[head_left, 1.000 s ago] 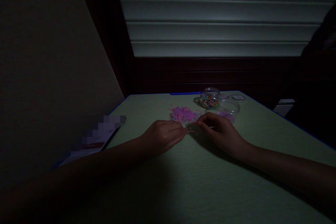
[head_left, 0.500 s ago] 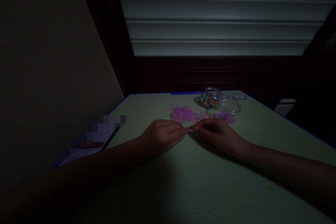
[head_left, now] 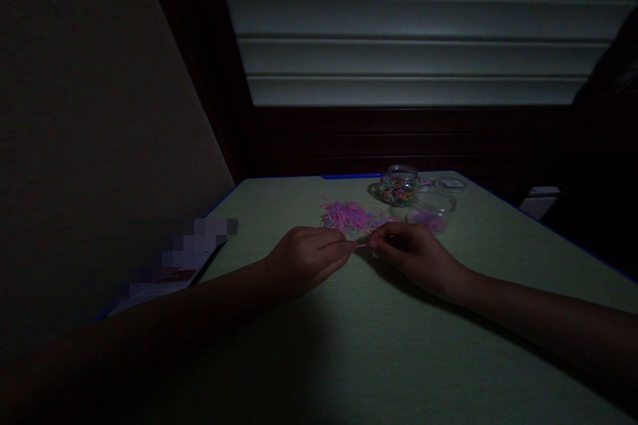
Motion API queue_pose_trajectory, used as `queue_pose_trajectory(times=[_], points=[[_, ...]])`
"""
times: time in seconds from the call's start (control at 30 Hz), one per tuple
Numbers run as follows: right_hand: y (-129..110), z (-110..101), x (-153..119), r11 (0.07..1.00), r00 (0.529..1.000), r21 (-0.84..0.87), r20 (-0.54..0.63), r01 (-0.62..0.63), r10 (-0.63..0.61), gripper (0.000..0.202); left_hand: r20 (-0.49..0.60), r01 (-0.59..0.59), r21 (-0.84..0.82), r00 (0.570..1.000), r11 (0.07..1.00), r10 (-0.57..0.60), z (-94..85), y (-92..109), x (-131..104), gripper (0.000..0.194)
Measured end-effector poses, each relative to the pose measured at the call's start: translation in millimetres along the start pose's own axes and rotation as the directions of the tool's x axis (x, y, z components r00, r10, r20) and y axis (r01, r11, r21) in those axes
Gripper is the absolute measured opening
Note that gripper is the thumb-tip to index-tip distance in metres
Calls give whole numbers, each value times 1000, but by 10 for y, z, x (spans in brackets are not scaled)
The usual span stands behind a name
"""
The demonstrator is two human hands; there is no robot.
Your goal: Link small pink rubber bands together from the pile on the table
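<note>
A small pink strip (head_left: 361,246) stretches between my two hands, just in front of a loose pile of pink and purple pieces (head_left: 349,216). My left hand (head_left: 312,257) pinches its left end, fingers pressed together. Thumb and forefinger of my right hand (head_left: 411,254) close on its right end. Behind my right hand stands an open clear jar (head_left: 434,207) with pink and purple pieces at its bottom. Another clear jar (head_left: 399,187), holding colourful rings, is farther back.
The pale green table (head_left: 389,352) has a blue edge. A clear round lid (head_left: 450,184) lies at the back right. Papers (head_left: 187,265), partly pixelated, lie at the left edge. Beyond the right edge is a pale object (head_left: 541,201). The scene is dim.
</note>
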State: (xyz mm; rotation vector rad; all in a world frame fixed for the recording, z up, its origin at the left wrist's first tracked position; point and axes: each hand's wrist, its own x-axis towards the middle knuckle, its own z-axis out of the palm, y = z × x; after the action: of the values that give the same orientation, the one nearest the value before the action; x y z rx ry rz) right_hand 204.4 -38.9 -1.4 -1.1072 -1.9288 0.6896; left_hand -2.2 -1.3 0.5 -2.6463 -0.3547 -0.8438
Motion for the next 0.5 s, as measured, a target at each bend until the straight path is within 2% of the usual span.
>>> queue_pose_trajectory(times=[0.3, 0.5], points=[[-74, -21, -39, 970, 990, -203, -18, 132, -139, 15, 74, 80, -93, 995, 992, -73, -12, 2, 14, 18], [-71, -38, -32, 956, 984, -238, -16, 171, -180, 13, 66, 77, -104, 995, 992, -70, -4, 3, 16, 17]])
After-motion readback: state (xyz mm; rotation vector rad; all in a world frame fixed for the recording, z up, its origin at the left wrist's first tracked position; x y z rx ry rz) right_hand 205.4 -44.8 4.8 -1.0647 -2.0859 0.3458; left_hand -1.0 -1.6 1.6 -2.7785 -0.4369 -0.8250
